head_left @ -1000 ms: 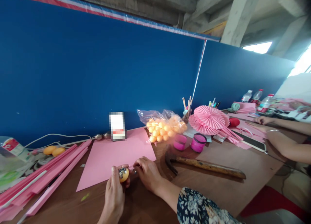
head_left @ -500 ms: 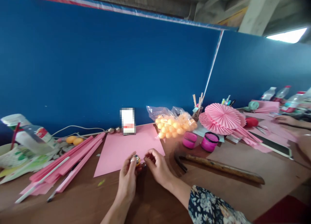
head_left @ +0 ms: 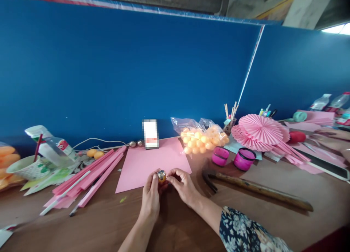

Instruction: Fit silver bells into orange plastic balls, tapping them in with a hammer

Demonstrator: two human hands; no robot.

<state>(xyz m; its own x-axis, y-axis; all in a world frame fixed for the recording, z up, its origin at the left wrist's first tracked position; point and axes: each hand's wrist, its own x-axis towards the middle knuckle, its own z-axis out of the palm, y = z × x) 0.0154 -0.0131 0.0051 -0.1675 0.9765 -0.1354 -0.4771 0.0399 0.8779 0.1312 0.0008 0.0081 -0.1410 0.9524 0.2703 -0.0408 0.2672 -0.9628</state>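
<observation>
Between my hands is a small yellow ball (head_left: pixel 161 177) with shiny silver pieces covering much of the side that faces up. Fingers and thumb of my left hand (head_left: pixel 152 195) are closed around it. At the ball's right side, my right hand (head_left: pixel 183 186) has its thumb and forefinger pinched together; anything between them is too small to make out. Both hands are just above the table, at the near edge of a pink paper sheet (head_left: pixel 155 161).
Right of my hands lies a wooden-handled hammer (head_left: pixel 259 190). Behind it stand magenta tape rolls (head_left: pixel 244 159) and a clear bag of orange balls (head_left: pixel 201 140). Pink paper fans (head_left: pixel 259 130) sit further right, near a co-worker's arm (head_left: pixel 335 137). Pink paper strips (head_left: pixel 90 175) lie left.
The view has swung left, so the table things appear further right. The ball has turned, showing more silver upward. My right hand has come from slightly apart to the ball's side.
</observation>
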